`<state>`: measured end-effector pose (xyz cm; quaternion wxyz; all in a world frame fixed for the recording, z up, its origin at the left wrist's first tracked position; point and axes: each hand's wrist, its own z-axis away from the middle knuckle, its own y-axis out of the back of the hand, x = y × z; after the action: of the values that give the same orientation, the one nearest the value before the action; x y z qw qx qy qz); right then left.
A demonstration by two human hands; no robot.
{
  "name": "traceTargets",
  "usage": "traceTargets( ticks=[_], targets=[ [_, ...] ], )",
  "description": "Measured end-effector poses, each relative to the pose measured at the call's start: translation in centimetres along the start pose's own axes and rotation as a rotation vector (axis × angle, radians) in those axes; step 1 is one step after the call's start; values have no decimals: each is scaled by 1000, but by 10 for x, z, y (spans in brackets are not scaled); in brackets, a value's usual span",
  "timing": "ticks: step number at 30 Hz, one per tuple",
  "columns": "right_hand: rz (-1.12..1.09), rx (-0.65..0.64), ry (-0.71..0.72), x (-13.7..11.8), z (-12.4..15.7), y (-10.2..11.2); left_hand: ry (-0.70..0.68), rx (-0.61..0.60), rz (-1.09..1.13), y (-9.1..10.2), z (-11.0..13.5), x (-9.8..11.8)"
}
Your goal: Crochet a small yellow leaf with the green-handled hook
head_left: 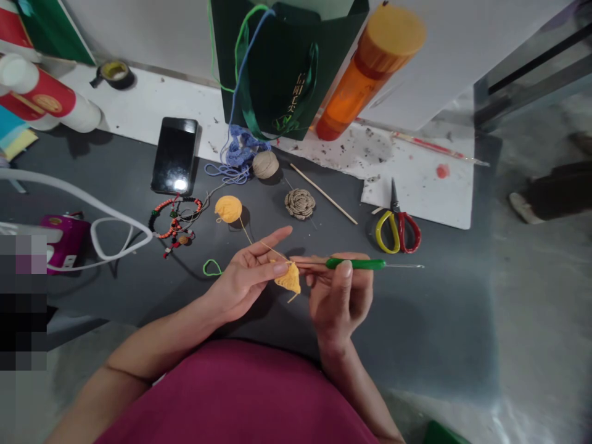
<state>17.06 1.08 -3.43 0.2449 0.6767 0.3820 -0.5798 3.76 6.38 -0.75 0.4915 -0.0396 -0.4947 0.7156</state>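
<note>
My left hand (247,274) pinches a small yellow crocheted piece (289,279) between thumb and fingers, with the index finger stretched out and the yellow yarn running over it. That strand leads back to a yellow yarn ball (228,208) on the dark grey table (416,320). My right hand (340,296) is closed around a green-handled crochet hook (356,264), its metal tip pointing right and its working end at the yellow piece.
A black phone (174,155), a beaded bracelet (176,223), a beige yarn ball (265,164), a coiled beige crochet piece (300,203), a wooden stick (324,194), scissors (398,229), a green bag (282,68) and an orange bottle (370,68) lie behind my hands.
</note>
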Motion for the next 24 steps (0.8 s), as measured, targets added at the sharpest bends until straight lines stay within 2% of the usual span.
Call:
traceTargets(
  ticks=[4,7,11,14,17,19,21,24],
  targets=[
    [-81,-63,-134,0,-1,-1,-6,-28,-7,-1,0,-2],
    [-106,-129,-97,0,4,-3,-42,-29,-42,-2,2,-3],
    [-30,-155,50,-3,6,-5,-106,-6,-114,-1,4,-5],
    [39,-231,234,-4,2,-4,-148,23,-138,-1,4,-6],
    [230,-297,459,-3,-1,-1,-140,66,-128,-2,4,-5],
    [335,-273,525,-3,-2,1,-113,69,-95,-3,4,-4],
    [306,-237,465,-3,-1,-1,-75,48,-58,-3,4,-3],
    [138,-167,302,-5,2,-4,-17,24,-30,-3,4,-1]
  ],
)
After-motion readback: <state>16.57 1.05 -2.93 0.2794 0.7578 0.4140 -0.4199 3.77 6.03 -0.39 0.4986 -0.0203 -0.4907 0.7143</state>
